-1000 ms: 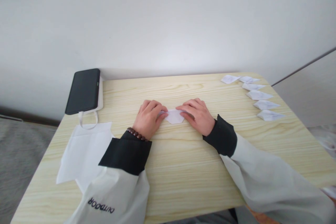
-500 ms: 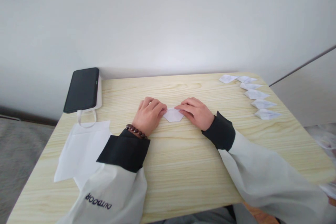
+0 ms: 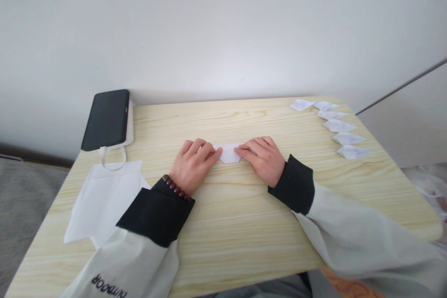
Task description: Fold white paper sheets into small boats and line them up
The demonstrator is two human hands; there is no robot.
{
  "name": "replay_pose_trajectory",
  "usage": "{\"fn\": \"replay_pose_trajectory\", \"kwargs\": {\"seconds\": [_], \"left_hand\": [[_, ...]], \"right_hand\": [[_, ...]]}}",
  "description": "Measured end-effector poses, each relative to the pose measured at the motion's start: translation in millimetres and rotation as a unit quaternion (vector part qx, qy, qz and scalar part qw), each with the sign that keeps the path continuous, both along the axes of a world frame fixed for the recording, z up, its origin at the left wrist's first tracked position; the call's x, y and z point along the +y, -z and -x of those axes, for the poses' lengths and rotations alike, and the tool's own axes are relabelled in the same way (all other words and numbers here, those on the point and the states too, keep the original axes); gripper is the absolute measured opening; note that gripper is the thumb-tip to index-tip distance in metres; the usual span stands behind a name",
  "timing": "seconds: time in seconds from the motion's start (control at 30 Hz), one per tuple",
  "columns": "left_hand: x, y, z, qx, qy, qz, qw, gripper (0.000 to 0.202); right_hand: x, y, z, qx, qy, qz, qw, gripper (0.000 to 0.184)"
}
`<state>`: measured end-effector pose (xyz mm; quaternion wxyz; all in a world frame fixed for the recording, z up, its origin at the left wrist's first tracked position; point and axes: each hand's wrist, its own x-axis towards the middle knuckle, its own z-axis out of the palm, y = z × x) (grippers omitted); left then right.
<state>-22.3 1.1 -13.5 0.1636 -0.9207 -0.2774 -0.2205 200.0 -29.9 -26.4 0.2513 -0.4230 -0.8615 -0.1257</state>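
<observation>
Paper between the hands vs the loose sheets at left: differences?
The held paper is folded small; the loose sheets are larger and spread out. The left hand and right hand pinch the held paper at its ends; neither holds the loose sheets. Both are white.

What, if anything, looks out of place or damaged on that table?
I see no spill, and the held paper shows no visible tear. One folded piece lies left of the far end of the column of five, breaking the line. The loose white sheets overlap askew at the left.
</observation>
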Motion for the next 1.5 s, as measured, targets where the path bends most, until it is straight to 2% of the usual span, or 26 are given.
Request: {"fn": "replay_pose_trajectory", "kwargs": {"seconds": [0.23,0.5,1.1,1.17,1.27,1.4,1.5], "left_hand": [[-13,-2.5,-8,0.002,-0.086,0.048,0.995,0.027],[-17,-6.0,-13,0.044,-0.106,0.071,0.991,0.038],[-20,-3.5,-5,-0.059,-0.182,0.039,0.981,0.018],[-18,-3.2,-6,-0.069,-0.203,0.058,0.975,0.015],[-12,-2.6,-9,-0.094,-0.219,0.124,0.963,0.013],[-1,-0.1,-12,-0.12,-0.208,0.202,0.949,0.025],[3,2.1,-11,-0.125,-0.192,0.233,0.945,0.025]], "right_hand": [[-9,2.1,-3,0.007,0.04,0.013,0.999,0.022],[-9,-5.1,6,-0.061,0.074,0.054,0.994,0.031],[-12,-0.9,4,0.005,0.109,0.071,0.991,0.024],[-10,-1.3,5,0.035,0.113,0.086,0.989,0.02],[-5,-1.4,5,0.094,0.119,0.115,0.982,0.014],[6,0.5,6,0.147,0.091,0.155,0.973,0.016],[10,1.9,8,0.16,0.07,0.165,0.971,0.013]]}}
